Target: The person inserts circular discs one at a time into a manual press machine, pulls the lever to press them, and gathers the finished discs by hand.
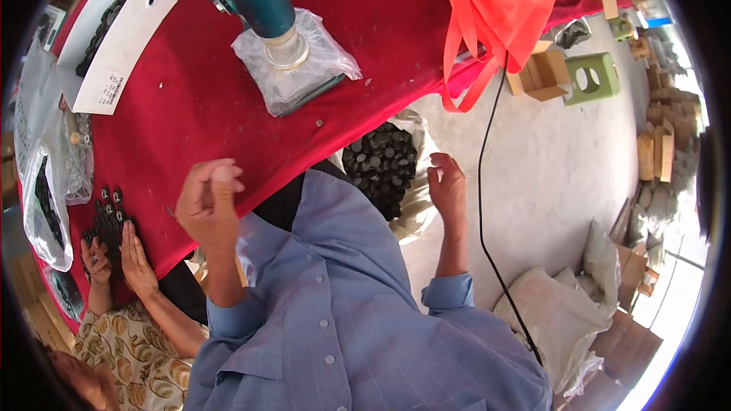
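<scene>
My left hand (pixel 208 202) is raised over the front edge of the red-covered table (pixel 190 122), its fingers curled and the thumb against them. Whatever lies between them, if anything, is hidden. Beside the sack (pixel 417 217) of black discs (pixel 378 160), my right hand (pixel 449 186) hangs with thumb and forefinger a little apart and nothing visible between them. The pale sack stands open at the table edge, right of my lap. Ahead on the table is a teal metal press-like tool (pixel 266 7), its lower end over a base wrapped in clear plastic (pixel 259 68).
At left, a co-worker's hands (pixel 137 262) are at a pile of small black parts (pixel 110 213). A white box (pixel 126 53) and plastic bags (pixel 76 160) lie beyond. A red bag (pixel 495 15) hangs at the right corner; a black cable (pixel 482 183) runs down past my right.
</scene>
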The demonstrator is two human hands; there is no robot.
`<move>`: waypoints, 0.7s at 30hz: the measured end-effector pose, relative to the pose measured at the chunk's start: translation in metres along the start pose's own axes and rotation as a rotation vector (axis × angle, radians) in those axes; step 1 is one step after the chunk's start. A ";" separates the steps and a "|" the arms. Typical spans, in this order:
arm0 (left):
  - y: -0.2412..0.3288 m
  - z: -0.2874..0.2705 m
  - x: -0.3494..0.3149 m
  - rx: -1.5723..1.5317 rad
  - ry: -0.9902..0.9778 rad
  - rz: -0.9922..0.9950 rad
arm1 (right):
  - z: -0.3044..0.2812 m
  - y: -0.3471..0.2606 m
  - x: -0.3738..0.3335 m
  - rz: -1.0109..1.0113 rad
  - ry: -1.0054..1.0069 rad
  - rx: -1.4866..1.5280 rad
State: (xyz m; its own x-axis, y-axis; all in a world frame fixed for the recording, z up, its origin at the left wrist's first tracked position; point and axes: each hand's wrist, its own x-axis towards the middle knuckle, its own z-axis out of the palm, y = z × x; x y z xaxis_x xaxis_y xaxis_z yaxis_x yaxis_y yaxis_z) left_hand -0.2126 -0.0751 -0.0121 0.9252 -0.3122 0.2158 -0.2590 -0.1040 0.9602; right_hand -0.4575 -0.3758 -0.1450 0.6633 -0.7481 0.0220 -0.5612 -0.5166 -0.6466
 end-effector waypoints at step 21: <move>-0.026 -0.035 -0.004 0.615 0.204 0.140 | 0.232 0.126 0.022 0.470 -0.176 0.231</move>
State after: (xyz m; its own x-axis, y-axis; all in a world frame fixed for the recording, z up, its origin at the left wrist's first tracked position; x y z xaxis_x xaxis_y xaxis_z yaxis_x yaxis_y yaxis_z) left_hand -0.1993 -0.0379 -0.0316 0.8897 -0.1832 0.4182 -0.4356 -0.6149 0.6574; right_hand -0.3988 -0.3603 -0.4034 0.4518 -0.7848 -0.4242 -0.7064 -0.0243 -0.7073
